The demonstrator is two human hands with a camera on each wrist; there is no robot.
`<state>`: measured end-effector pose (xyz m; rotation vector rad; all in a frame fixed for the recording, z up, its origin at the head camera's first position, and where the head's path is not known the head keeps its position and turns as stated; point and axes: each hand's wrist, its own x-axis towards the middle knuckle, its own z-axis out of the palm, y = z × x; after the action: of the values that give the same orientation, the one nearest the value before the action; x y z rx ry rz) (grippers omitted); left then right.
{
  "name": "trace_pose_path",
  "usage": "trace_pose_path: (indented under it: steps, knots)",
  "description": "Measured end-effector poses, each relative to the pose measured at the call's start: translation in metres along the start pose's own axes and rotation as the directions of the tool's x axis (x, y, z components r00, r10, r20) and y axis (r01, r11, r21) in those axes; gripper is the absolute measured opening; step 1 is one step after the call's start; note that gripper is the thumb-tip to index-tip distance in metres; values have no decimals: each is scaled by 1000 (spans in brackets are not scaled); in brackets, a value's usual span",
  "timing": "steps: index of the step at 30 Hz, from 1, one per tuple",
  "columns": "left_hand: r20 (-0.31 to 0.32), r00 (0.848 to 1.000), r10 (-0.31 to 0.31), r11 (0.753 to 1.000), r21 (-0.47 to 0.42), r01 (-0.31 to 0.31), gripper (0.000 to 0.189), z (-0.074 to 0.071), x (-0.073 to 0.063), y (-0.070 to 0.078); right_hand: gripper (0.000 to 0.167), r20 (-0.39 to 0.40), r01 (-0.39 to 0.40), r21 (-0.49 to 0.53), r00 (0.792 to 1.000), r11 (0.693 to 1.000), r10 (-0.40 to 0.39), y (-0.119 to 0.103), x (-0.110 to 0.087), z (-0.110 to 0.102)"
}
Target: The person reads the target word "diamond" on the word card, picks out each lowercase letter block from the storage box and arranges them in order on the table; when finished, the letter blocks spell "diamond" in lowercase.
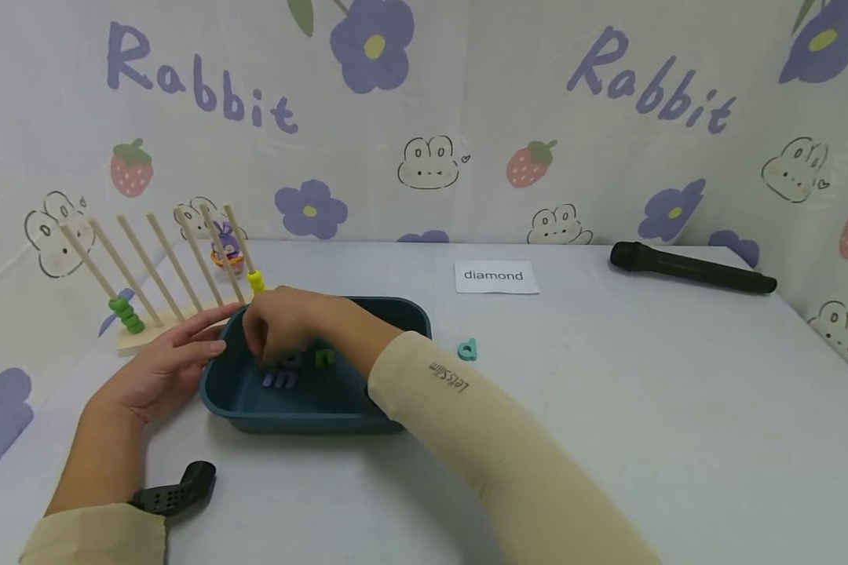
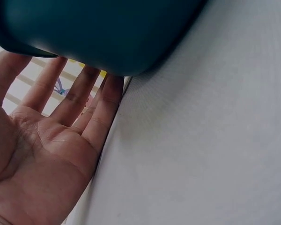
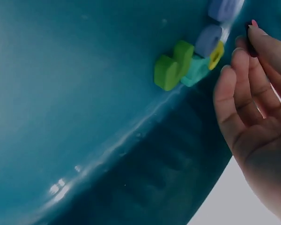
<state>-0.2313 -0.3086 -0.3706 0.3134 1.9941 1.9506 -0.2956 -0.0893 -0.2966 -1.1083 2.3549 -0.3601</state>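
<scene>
Now | left hand flat against tray side | right hand loosely open over letters inside

A pale table carries a dark blue tray touching the left hand's fingertips, a wooden peg rack just beyond them, a teal letter, a "diamond" card, a black microphone and, perhaps, a black clip

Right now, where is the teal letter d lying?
In the head view, the teal letter d lies on the table, just right of the dark blue tray and in front of the white card that reads "diamond".
</scene>
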Motion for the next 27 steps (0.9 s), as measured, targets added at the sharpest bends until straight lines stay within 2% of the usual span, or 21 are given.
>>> trace_pose_path:
  steps: [5, 10, 18, 21, 27]
  knots:
    - [-9, 1000, -10, 1000, 3, 10, 56, 0, 1, 2, 20, -29, -1, 82, 1000, 997, 4, 5, -7, -10]
    - [-14, 1000, -21, 999, 38, 21, 57, 0, 2, 2, 18, -71, 36, 135, 997, 990, -27, 11, -19, -17]
    - [-8, 1000, -7, 999, 33, 7, 56, -2, 1, -1, 24, -112, 30, 301, 994, 953, 4, 18, -40, -30]
    - [-14, 1000, -4, 1000, 24, 4, 56, -2, 1, -1, 21, -135, 45, 363, 991, 931, 5, 18, -48, -36]
    - [-16, 1000, -5, 999, 41, 6, 57, -2, 3, -1, 16, -182, 42, 522, 981, 852, 63, 17, -67, -44]
